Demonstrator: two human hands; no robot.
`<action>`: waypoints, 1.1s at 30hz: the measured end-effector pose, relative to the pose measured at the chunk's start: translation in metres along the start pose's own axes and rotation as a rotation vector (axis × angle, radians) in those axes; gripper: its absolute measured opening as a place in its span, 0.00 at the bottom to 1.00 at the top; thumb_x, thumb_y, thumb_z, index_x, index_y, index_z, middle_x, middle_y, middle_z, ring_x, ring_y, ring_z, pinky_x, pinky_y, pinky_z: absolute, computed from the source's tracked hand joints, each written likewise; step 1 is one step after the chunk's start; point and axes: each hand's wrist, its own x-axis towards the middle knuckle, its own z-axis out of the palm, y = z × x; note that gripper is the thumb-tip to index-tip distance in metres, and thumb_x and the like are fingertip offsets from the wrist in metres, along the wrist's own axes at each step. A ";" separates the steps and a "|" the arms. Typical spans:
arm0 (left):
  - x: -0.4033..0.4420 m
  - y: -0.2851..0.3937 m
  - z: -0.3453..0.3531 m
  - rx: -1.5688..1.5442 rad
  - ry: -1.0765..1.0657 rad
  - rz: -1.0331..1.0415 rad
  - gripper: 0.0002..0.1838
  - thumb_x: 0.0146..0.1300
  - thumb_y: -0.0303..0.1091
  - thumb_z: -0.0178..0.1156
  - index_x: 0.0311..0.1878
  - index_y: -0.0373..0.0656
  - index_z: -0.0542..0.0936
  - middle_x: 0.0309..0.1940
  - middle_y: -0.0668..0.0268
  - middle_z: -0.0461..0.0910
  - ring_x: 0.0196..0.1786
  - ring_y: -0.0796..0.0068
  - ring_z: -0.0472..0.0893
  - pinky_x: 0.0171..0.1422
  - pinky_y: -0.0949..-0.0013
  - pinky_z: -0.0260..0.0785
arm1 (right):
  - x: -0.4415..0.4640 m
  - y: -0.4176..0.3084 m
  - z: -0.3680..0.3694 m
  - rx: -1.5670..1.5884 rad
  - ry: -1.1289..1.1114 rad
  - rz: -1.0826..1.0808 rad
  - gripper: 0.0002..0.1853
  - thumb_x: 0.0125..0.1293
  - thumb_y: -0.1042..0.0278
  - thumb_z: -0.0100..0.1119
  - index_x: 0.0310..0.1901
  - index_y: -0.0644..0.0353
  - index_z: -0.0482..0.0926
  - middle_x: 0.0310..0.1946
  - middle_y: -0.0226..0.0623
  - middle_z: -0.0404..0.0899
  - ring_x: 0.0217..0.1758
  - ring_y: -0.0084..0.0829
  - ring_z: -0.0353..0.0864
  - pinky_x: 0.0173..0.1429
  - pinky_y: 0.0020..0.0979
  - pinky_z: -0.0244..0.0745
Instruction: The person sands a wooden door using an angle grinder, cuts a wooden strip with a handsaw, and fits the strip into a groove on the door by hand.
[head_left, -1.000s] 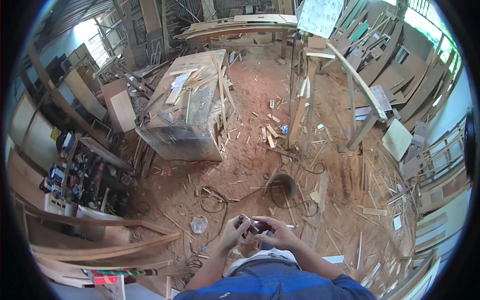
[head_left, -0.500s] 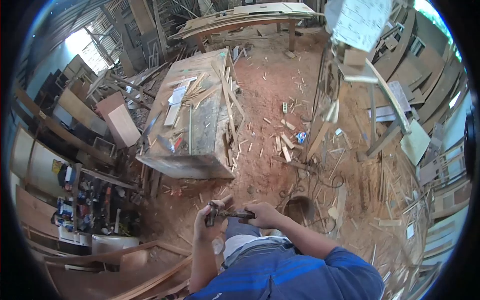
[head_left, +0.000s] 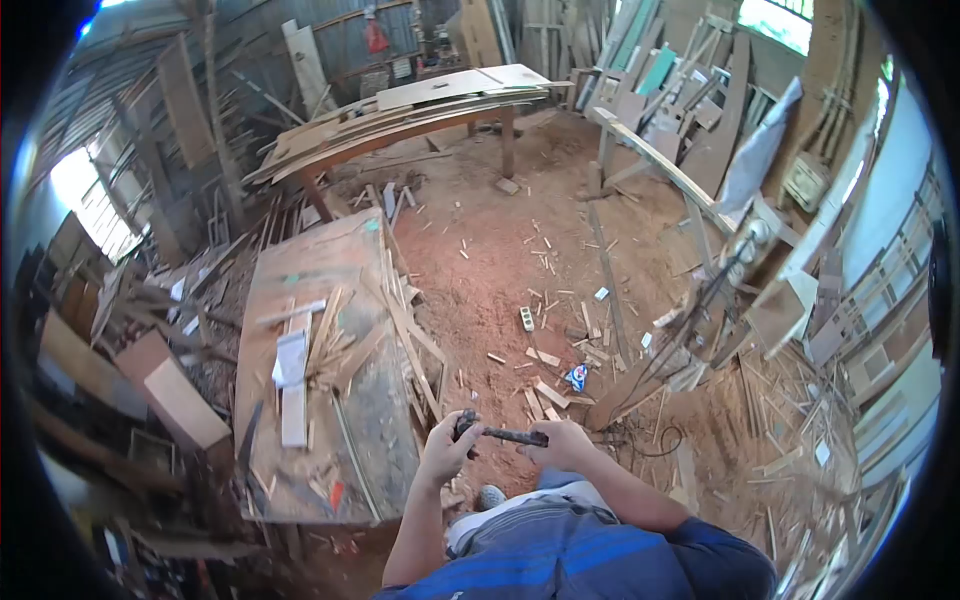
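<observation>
A dark hammer [head_left: 508,435] lies crosswise in front of my body, its head to the left. My left hand [head_left: 443,455] is closed around the hammer's head. At the other end, the fingers of my right hand [head_left: 563,444] grip the handle. Just left of my hands stands a large worn wooden workbench [head_left: 370,465]. Wood strips [head_left: 335,330] and a white paper [head_left: 291,358] lie on its top.
Ahead is a long table [head_left: 400,142] stacked with boards. Scrap wood [head_left: 550,393], a power strip [head_left: 527,319] and a blue packet [head_left: 577,377] litter the dirt floor. Cables [head_left: 640,440] lie to the right. Boards [head_left: 720,130] lean against the far wall.
The view has tilted up and shifted, showing more of the far wall, and the workbench now appears closer on my left. Both hands still hold the hammer.
</observation>
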 end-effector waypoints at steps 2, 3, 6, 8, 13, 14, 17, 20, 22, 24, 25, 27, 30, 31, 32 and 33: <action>0.055 0.025 -0.021 -0.007 -0.051 0.015 0.16 0.79 0.34 0.70 0.62 0.36 0.82 0.34 0.74 0.81 0.32 0.85 0.79 0.36 0.73 0.77 | 0.048 -0.021 -0.029 0.071 -0.003 0.021 0.24 0.67 0.40 0.78 0.46 0.55 0.89 0.34 0.43 0.89 0.38 0.44 0.90 0.46 0.45 0.81; 0.077 0.037 -0.030 -0.010 -0.072 0.018 0.16 0.79 0.34 0.70 0.62 0.36 0.82 0.33 0.75 0.81 0.32 0.86 0.79 0.36 0.74 0.76 | 0.072 -0.024 -0.034 0.126 -0.014 0.014 0.23 0.67 0.42 0.78 0.46 0.55 0.88 0.33 0.43 0.89 0.38 0.43 0.89 0.45 0.44 0.81; 0.155 0.046 -0.053 0.063 -0.069 -0.030 0.14 0.76 0.33 0.74 0.58 0.38 0.85 0.34 0.77 0.82 0.35 0.89 0.76 0.40 0.77 0.72 | 0.161 -0.023 -0.047 0.285 -0.067 -0.053 0.19 0.69 0.49 0.79 0.46 0.57 0.88 0.34 0.43 0.88 0.36 0.41 0.87 0.45 0.43 0.79; 0.209 0.036 -0.067 0.051 -0.056 -0.059 0.14 0.74 0.31 0.76 0.57 0.38 0.86 0.35 0.79 0.81 0.36 0.88 0.74 0.42 0.77 0.69 | 0.233 -0.015 -0.045 0.313 -0.122 -0.148 0.19 0.69 0.49 0.78 0.47 0.57 0.87 0.35 0.43 0.89 0.38 0.43 0.88 0.46 0.45 0.79; 0.372 0.014 -0.098 0.116 0.085 0.023 0.14 0.76 0.28 0.73 0.60 0.36 0.84 0.38 0.71 0.86 0.37 0.82 0.84 0.44 0.73 0.79 | 0.449 -0.002 -0.068 0.191 -0.247 -0.287 0.21 0.72 0.48 0.73 0.55 0.57 0.88 0.37 0.51 0.90 0.42 0.52 0.91 0.50 0.48 0.84; 0.410 0.017 -0.107 0.141 0.129 -0.010 0.14 0.77 0.27 0.72 0.61 0.36 0.84 0.38 0.69 0.87 0.37 0.81 0.85 0.43 0.73 0.80 | 0.494 0.000 -0.085 0.183 -0.232 -0.336 0.21 0.72 0.49 0.73 0.54 0.57 0.88 0.37 0.51 0.90 0.41 0.53 0.91 0.49 0.48 0.84; 0.517 0.040 -0.131 0.056 0.204 0.034 0.15 0.79 0.26 0.68 0.65 0.36 0.81 0.39 0.69 0.86 0.36 0.80 0.84 0.42 0.73 0.80 | 0.605 -0.003 -0.127 0.205 -0.202 -0.421 0.19 0.71 0.53 0.71 0.53 0.59 0.87 0.39 0.54 0.90 0.43 0.58 0.90 0.49 0.51 0.83; 0.619 0.081 -0.154 0.057 0.183 0.101 0.17 0.80 0.24 0.65 0.68 0.36 0.79 0.44 0.65 0.87 0.42 0.79 0.86 0.47 0.72 0.83 | 0.702 -0.025 -0.202 0.198 -0.174 -0.452 0.16 0.71 0.59 0.69 0.52 0.62 0.85 0.42 0.59 0.89 0.47 0.63 0.88 0.51 0.55 0.81; 0.688 0.100 -0.164 -0.038 0.188 0.087 0.17 0.80 0.24 0.65 0.68 0.35 0.79 0.47 0.63 0.88 0.45 0.78 0.87 0.49 0.71 0.83 | 0.763 -0.024 -0.237 0.192 -0.148 -0.464 0.16 0.72 0.59 0.68 0.52 0.61 0.85 0.41 0.59 0.89 0.47 0.63 0.88 0.50 0.56 0.81; 0.767 0.111 -0.168 -0.144 0.190 0.136 0.17 0.80 0.23 0.65 0.68 0.34 0.79 0.49 0.62 0.89 0.47 0.77 0.87 0.51 0.71 0.83 | 0.823 -0.016 -0.272 0.211 -0.159 -0.386 0.17 0.73 0.56 0.69 0.52 0.61 0.84 0.40 0.58 0.88 0.46 0.63 0.88 0.50 0.55 0.80; 0.810 0.110 -0.168 -0.155 0.185 0.150 0.17 0.80 0.23 0.65 0.68 0.34 0.79 0.50 0.61 0.89 0.47 0.77 0.88 0.51 0.71 0.83 | 0.855 -0.010 -0.289 0.219 -0.157 -0.349 0.17 0.73 0.55 0.69 0.52 0.61 0.84 0.40 0.58 0.88 0.45 0.62 0.88 0.50 0.54 0.80; 0.899 0.109 -0.173 -0.162 0.162 0.185 0.17 0.80 0.23 0.65 0.67 0.33 0.79 0.52 0.59 0.90 0.46 0.76 0.88 0.52 0.71 0.82 | 0.918 0.015 -0.324 0.198 -0.117 -0.280 0.19 0.75 0.51 0.70 0.50 0.61 0.84 0.39 0.57 0.88 0.44 0.61 0.88 0.49 0.52 0.80; 1.045 0.114 -0.178 -0.244 0.048 0.198 0.17 0.80 0.24 0.65 0.68 0.33 0.79 0.52 0.59 0.91 0.46 0.76 0.89 0.50 0.71 0.82 | 1.014 0.071 -0.375 0.081 -0.101 -0.104 0.22 0.76 0.46 0.70 0.48 0.61 0.85 0.37 0.54 0.87 0.41 0.57 0.87 0.47 0.49 0.80; 1.098 0.116 -0.184 -0.260 0.004 0.207 0.17 0.80 0.25 0.65 0.68 0.33 0.79 0.52 0.59 0.91 0.46 0.76 0.89 0.50 0.71 0.82 | 1.048 0.081 -0.392 0.030 -0.103 -0.027 0.23 0.77 0.44 0.70 0.47 0.61 0.85 0.36 0.53 0.87 0.40 0.56 0.87 0.46 0.48 0.79; 1.153 0.112 -0.188 -0.216 -0.051 0.239 0.18 0.80 0.25 0.65 0.68 0.33 0.79 0.51 0.60 0.91 0.45 0.76 0.89 0.48 0.71 0.82 | 1.077 0.085 -0.405 0.062 -0.023 0.010 0.22 0.76 0.46 0.71 0.48 0.61 0.86 0.34 0.50 0.86 0.37 0.52 0.85 0.45 0.46 0.78; 1.198 0.119 -0.187 -0.199 -0.066 0.229 0.17 0.80 0.26 0.66 0.68 0.33 0.79 0.51 0.60 0.91 0.45 0.76 0.89 0.48 0.71 0.82 | 1.099 0.088 -0.418 0.087 0.036 0.048 0.20 0.76 0.48 0.72 0.49 0.61 0.87 0.32 0.48 0.85 0.35 0.48 0.82 0.43 0.44 0.77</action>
